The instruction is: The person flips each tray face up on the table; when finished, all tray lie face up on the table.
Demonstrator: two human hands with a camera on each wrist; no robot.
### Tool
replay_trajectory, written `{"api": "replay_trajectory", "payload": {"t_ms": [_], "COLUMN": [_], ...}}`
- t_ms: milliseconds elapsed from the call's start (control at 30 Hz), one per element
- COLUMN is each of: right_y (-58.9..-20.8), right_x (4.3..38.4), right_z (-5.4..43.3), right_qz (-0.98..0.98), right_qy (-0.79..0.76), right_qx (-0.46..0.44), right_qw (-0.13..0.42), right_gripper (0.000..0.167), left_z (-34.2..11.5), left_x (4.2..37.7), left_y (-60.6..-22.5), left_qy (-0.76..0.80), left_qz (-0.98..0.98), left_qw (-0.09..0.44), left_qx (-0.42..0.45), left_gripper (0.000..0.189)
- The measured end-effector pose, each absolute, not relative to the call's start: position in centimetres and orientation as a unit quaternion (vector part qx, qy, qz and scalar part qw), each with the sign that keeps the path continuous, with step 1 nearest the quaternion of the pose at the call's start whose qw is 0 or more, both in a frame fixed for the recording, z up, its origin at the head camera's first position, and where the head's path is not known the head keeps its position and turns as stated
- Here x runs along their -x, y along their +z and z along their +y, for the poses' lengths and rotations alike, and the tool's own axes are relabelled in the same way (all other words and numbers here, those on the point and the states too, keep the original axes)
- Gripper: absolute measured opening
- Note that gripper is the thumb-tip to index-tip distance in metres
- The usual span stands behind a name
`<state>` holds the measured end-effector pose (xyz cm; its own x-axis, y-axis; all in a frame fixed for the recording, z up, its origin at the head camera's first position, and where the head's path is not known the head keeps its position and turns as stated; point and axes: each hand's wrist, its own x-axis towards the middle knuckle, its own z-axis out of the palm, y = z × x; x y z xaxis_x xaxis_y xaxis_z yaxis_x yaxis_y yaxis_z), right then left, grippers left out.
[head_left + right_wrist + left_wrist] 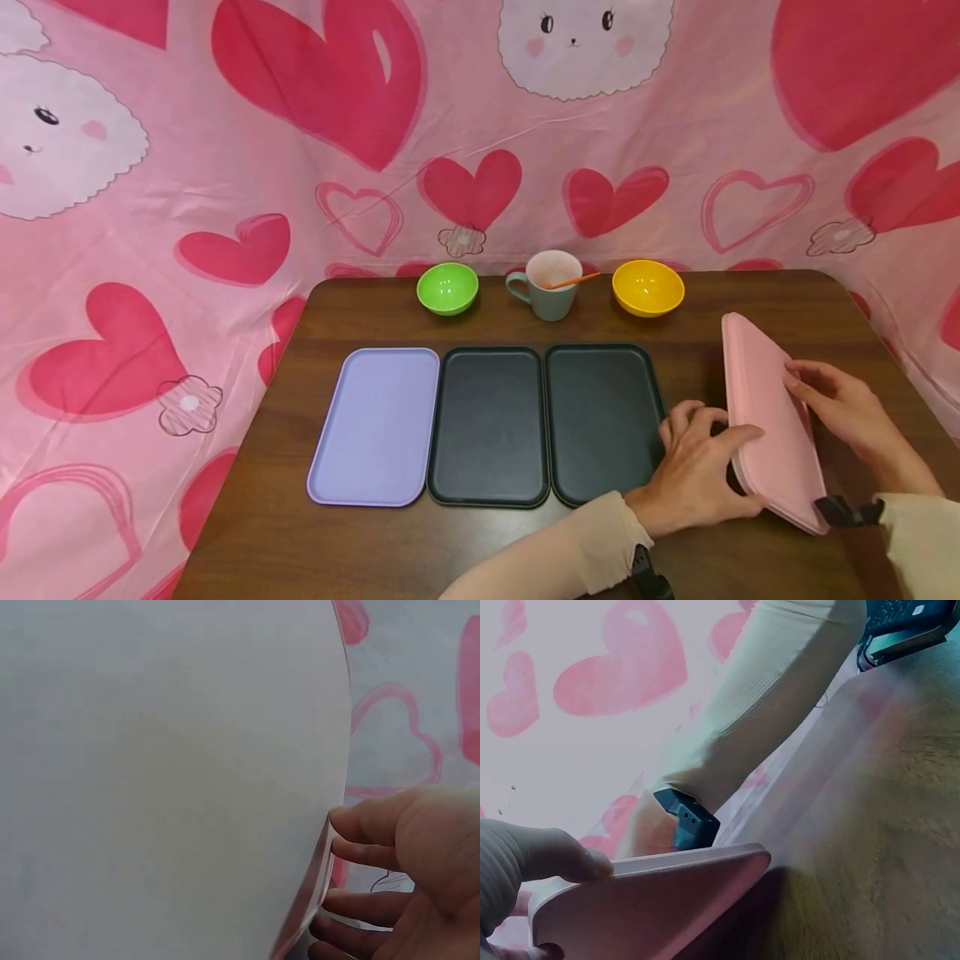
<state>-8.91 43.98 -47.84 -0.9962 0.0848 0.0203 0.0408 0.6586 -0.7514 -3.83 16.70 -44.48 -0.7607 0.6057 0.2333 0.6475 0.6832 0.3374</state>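
A pink tray (772, 417) is tilted up on the right side of the table. Its edge looks layered, and I cannot tell whether a second tray lies against it. My left hand (693, 467) grips its left edge; in the left wrist view the thumb (574, 859) lies on the rim. At the opposite edge, my right hand (847, 412) holds the tray. The right wrist view shows the right fingertips (349, 817) at the rim of the pale tray surface (165, 780), beside a narrow gap.
Left of the pink tray lie a lavender tray (375, 425), a black tray (489, 425) and another black tray (603, 417), side by side. Behind them stand a green bowl (447, 289), a mug (553, 300) with an orange stick-like utensil (573, 282), and a yellow bowl (648, 289).
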Motion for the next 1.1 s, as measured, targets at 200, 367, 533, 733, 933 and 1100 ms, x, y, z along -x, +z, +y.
{"api": "replay_trajectory", "payload": {"t_ms": [200,367,533,733,933,1100], "right_y": [-47.2,-46.8,-46.3,-45.1,-43.5,-42.4], "right_x": [8.3,7.7,7.3,6.7,5.9,5.1], "right_z": [43.6,43.2,42.9,41.8,40.6,39.7], "right_qz": [-0.906,-0.9,-0.898,-0.902,-0.906,-0.909], "right_qy": [0.422,0.436,0.439,0.429,0.418,0.41], "right_qx": [0.02,-0.001,-0.012,-0.023,-0.038,-0.045], "right_qw": [0.012,0.014,0.024,0.037,0.05,0.064], "right_gripper": [0.025,0.027,0.028,0.033,0.037,0.041], "left_z": [16.6,16.5,16.4,16.4,16.4,16.4], "left_x": [3.5,3.3,3.2,3.0,2.7,2.5], "left_y": [-44.1,-44.0,-43.8,-43.3,-43.1,-42.8], "left_qy": [-0.205,-0.202,-0.205,-0.204,-0.202,-0.202], "left_qz": [-0.907,-0.903,-0.896,-0.888,-0.879,-0.874], "left_qw": [0.068,0.083,0.082,0.091,0.104,0.106], "left_qx": [0.362,0.371,0.386,0.403,0.419,0.43], "left_gripper": [0.062,0.06,0.058,0.058,0.058,0.057]}}
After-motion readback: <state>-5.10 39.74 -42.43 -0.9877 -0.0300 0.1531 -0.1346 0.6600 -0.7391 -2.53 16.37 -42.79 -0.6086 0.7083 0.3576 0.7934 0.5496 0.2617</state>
